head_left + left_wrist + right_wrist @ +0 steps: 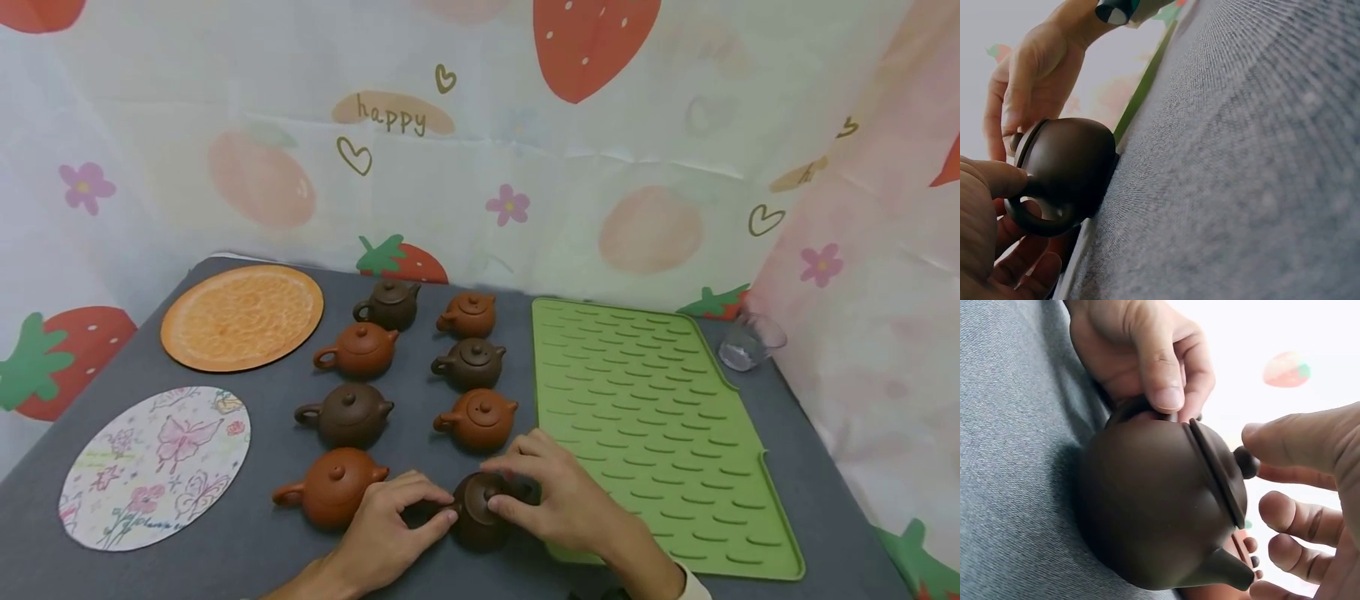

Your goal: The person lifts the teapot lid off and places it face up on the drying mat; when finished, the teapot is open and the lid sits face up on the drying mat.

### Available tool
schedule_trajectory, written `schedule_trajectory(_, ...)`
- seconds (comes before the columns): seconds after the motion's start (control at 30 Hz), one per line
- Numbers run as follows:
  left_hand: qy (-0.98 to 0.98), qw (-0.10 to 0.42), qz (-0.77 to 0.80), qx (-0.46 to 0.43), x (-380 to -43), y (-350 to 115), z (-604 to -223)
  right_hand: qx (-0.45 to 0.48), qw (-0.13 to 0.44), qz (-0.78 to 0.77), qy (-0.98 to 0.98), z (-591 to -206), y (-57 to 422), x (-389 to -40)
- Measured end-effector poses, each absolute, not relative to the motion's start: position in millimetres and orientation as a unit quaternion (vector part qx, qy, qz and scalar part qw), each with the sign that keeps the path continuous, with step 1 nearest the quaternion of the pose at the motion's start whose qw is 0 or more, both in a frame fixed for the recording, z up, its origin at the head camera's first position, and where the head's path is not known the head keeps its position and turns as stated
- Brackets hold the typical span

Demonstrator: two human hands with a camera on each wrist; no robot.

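Note:
A dark brown teapot stands upright on the grey cloth at the front, between both hands. My left hand pinches its loop handle, thumb on top and fingers behind. Over the lid is my right hand, thumb against the round knob and index finger on its far side; the other fingers hang loosely curved. The lid sits on the pot. In the right wrist view the spout points away from the left hand. An orange-brown teapot stands just left of my left hand.
Several brown and orange-brown teapots, such as one dark teapot and one orange-brown teapot, form two columns behind. A green ridged mat lies right, with a clear glass pitcher beyond. Left are an orange round mat and a butterfly-print mat.

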State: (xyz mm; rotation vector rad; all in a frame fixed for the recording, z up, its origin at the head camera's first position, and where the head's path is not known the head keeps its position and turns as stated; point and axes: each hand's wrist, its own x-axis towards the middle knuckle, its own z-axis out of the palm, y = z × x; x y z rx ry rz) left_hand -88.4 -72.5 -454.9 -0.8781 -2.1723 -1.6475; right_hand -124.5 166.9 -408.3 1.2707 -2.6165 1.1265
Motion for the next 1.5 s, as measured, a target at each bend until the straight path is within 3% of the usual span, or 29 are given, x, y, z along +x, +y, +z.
schedule_trajectory(0.23,-0.743,0.141,-0.574,-0.314,-94,-75,-472,0.400,-0.029,0.369,-0.838,-410,164,-124)
schedule_trajectory(0.5,-0.746,0.126,-0.576,-0.309,-93,-75,-473,0.403,-0.032,0.376,-0.834,-411,165,-124)
schedule_trajectory(0.97,-0.743,0.129,-0.579,-0.309,-82,-71,-435,0.368,-0.018,0.439,-0.819,-410,165,-125)
schedule_trajectory(1.5,-0.742,0.110,-0.588,-0.304,-82,-72,-436,0.354,-0.066,0.647,-0.672,-406,171,-127)
